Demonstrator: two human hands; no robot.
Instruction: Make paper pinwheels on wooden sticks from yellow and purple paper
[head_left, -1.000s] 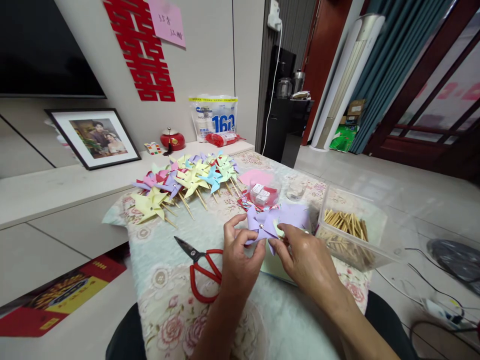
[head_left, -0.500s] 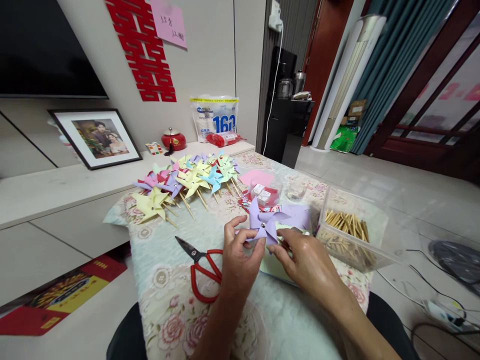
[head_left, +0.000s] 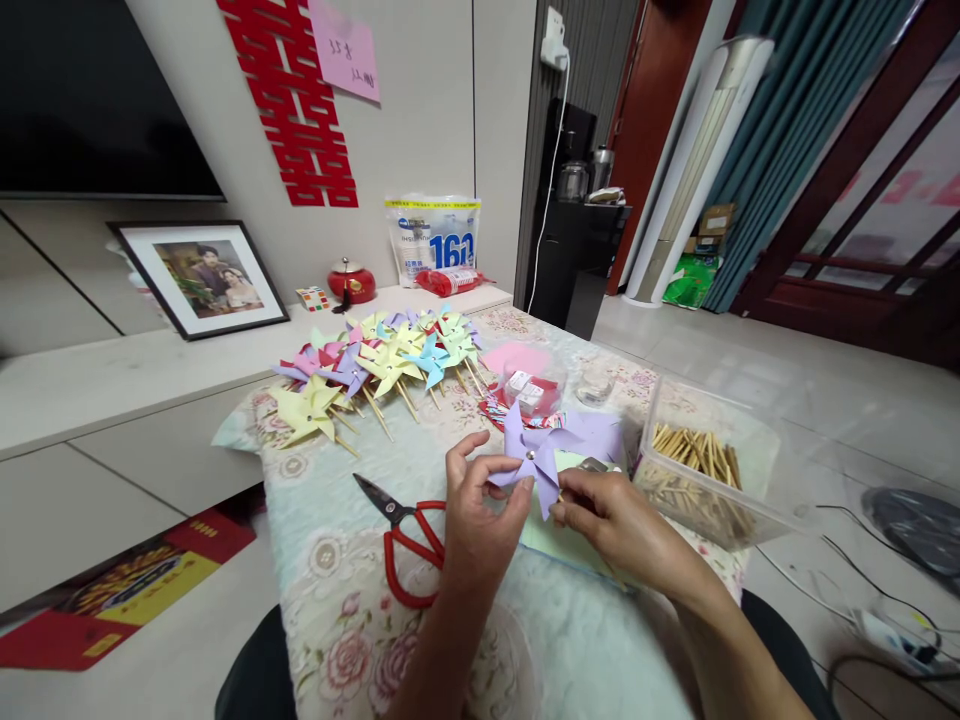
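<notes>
Both hands are up over the floral-print tablecloth [head_left: 352, 640], and between them sits a lilac folded-paper pinwheel with a silver pin head at its centre [head_left: 531, 458]. The left hand [head_left: 480, 510] pinches the pinwheel's left blade between thumb and forefinger, a narrow, closed grip on paper. The right hand [head_left: 607, 520] is closed in just under the pinwheel's lower blade, fingertips tight together on the pinwheel from below; what they nip behind the paper is hidden, so I can't tell whether a stick is in there.

By my read, this is the fastening step: the head is folded and pinned, and the work now is at its back. The next move looks to call for a steady left pinch while the right fingers work, without creasing the blades.

Left of the pinwheel lie red-handled steel scissors [head_left: 405, 545], blades apart. Right of it stands a clear plastic tub of short wooden sticks [head_left: 701, 460]. Beyond it sits a small clear dish of little white boxes [head_left: 525, 388], and further back-left a spread of finished pastel paper pinwheels on sticks [head_left: 375, 365].
</notes>
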